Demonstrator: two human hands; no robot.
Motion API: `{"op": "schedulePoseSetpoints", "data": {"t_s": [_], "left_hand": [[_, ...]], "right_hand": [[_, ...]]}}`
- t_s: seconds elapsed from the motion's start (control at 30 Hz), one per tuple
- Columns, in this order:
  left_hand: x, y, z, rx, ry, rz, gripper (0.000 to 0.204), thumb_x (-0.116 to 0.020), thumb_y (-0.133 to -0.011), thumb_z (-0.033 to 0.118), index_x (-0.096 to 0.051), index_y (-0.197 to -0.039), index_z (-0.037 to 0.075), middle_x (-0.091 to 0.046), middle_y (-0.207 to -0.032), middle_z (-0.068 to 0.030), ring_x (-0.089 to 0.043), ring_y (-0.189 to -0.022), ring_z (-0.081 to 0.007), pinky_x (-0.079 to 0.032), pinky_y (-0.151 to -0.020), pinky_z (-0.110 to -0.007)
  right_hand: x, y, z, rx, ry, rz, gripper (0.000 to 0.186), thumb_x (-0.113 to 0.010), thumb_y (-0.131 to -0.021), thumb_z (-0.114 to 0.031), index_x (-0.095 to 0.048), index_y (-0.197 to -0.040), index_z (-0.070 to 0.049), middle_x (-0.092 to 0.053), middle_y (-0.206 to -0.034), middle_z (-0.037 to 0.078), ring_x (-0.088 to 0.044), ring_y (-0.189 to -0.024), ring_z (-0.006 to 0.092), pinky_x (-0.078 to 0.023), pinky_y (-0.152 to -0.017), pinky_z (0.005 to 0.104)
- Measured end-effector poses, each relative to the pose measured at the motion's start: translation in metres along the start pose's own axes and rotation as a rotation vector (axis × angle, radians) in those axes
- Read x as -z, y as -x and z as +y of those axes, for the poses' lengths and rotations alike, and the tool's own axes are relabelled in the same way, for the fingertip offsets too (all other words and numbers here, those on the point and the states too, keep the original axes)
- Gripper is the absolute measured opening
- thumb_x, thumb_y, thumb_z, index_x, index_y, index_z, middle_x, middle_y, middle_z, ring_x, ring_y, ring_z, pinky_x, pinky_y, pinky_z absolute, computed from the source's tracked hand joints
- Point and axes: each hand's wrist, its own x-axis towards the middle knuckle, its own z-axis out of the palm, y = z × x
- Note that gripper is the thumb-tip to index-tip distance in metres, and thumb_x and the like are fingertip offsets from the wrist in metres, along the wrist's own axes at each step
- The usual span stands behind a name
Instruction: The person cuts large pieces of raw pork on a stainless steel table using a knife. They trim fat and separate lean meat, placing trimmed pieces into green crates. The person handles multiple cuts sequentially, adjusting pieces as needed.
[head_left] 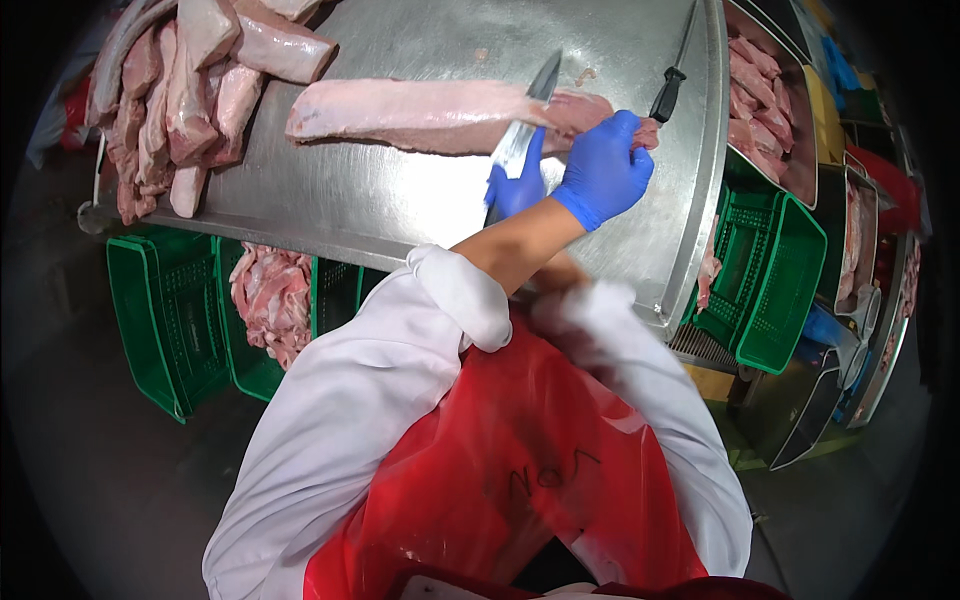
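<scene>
Clearly, in the head view, we see a long strip of meat lying crosswise on the steel table, between its left part and its right edge. Our left hand, in a blue glove, has its fingers curled tight on the strip's narrow right end. Our left forearm crosses over the right one. Our right hand, also gloved, grips the knife, one digit stretched up beside the blade; the handle is mostly hidden, so we judge that grip with some caution. Meat covers the blade's middle, and the tip shows past the strip's far side.

A sharpening steel lies near the table's right edge. Toward the far left corner we have a heap of meat pieces. Below the near edge, trimmings fill part of a green crate.
</scene>
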Motion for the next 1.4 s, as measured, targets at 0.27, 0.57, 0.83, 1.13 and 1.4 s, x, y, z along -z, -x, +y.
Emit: {"op": "schedulePoseSetpoints", "data": {"t_s": [0.27, 0.57, 0.83, 1.13, 1.4], "left_hand": [[0.019, -0.016, 0.024, -0.055, 0.118, 0.06, 0.016, -0.058, -0.083, 0.008, -0.056, -0.095, -0.002, -0.064, -0.083, -0.0192, -0.066, -0.072, -0.0323, -0.053, -0.066, -0.038], [0.043, -0.028, 0.064, -0.062, 0.164, 0.013, 0.018, -0.058, -0.081, 0.007, -0.055, -0.097, 0.001, -0.065, -0.083, -0.0191, -0.067, -0.075, -0.0338, -0.054, -0.066, -0.04], [0.085, -0.039, 0.096, -0.084, 0.265, 0.003, 0.022, -0.059, -0.078, 0.005, -0.054, -0.099, 0.002, -0.06, -0.078, -0.0187, -0.063, -0.065, -0.0354, -0.051, -0.06, -0.043], [0.128, -0.042, 0.138, -0.142, 0.428, -0.048, 0.014, -0.057, -0.076, 0.005, -0.05, -0.087, 0.001, -0.057, -0.079, -0.0155, -0.061, -0.07, -0.0364, -0.05, -0.064, -0.043], [0.18, -0.054, 0.185, -0.331, 0.705, 0.162, 0.014, -0.056, -0.073, -0.006, -0.047, -0.081, 0.0, -0.056, -0.076, -0.0108, -0.06, -0.066, -0.0275, -0.047, -0.058, -0.035]], "right_hand": [[-0.052, 0.042, 0.015, 0.067, -0.055, 0.035, 0.067, -0.058, -0.093, -0.012, -0.02, -0.148, -0.015, -0.066, -0.083, 0.008, -0.059, -0.064, 0.0152, -0.051, -0.058, 0.0304], [-0.094, 0.049, 0.006, 0.053, -0.137, 0.013, 0.079, -0.055, -0.091, -0.008, -0.015, -0.158, -0.018, -0.066, -0.079, 0.01, -0.06, -0.059, 0.0149, -0.051, -0.053, 0.0314], [-0.128, 0.033, -0.05, -0.123, 0.044, -0.111, 0.085, -0.056, -0.091, -0.013, -0.005, -0.159, -0.022, -0.068, -0.094, 0.015, -0.068, -0.066, 0.0245, -0.056, -0.061, 0.0373], [-0.186, -0.013, -0.048, -0.057, 0.03, -0.111, 0.082, -0.052, -0.094, -0.021, -0.001, -0.159, -0.023, -0.066, -0.087, 0.016, -0.068, -0.067, 0.0237, -0.056, -0.062, 0.0372], [-0.24, -0.065, -0.091, -0.016, 0.125, -0.145, 0.058, -0.055, -0.091, -0.017, -0.033, -0.143, -0.004, -0.065, -0.085, 0.016, -0.065, -0.063, 0.0217, -0.055, -0.053, 0.033]]}}
